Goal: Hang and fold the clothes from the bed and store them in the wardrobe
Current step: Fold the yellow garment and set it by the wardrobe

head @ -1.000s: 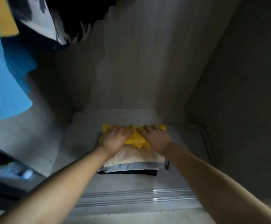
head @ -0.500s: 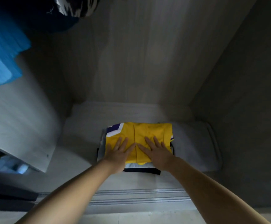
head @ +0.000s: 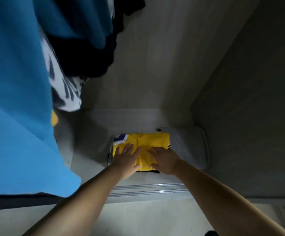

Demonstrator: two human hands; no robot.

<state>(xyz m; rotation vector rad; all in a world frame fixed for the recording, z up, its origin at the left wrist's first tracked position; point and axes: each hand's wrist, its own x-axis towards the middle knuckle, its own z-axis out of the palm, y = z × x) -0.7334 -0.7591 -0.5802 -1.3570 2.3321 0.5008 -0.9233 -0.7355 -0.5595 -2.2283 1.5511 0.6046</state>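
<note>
A folded yellow jersey (head: pixel 148 142) with a purple and white trim lies on top of a stack of folded clothes on the wardrobe floor (head: pixel 121 120). My left hand (head: pixel 126 157) lies flat on the jersey's left half, fingers straight and spread. My right hand (head: pixel 163 159) presses flat on its right half. A dark garment (head: pixel 155 171) peeks out at the stack's front edge. The lower layers are mostly hidden.
A grey folded cloth (head: pixel 189 145) lies right of the stack against the side wall (head: pixel 248 99). Hanging clothes fill the upper left: a blue shirt (head: pixel 15 99), a black and white patterned garment (head: pixel 66 92), a dark one (head: pixel 90 55). The door track (head: pixel 146 189) runs along the front.
My hands slid back toward me over the yellow jersey, which now covers the stack. The view swung so that the hanging blue shirt fills the left side.
</note>
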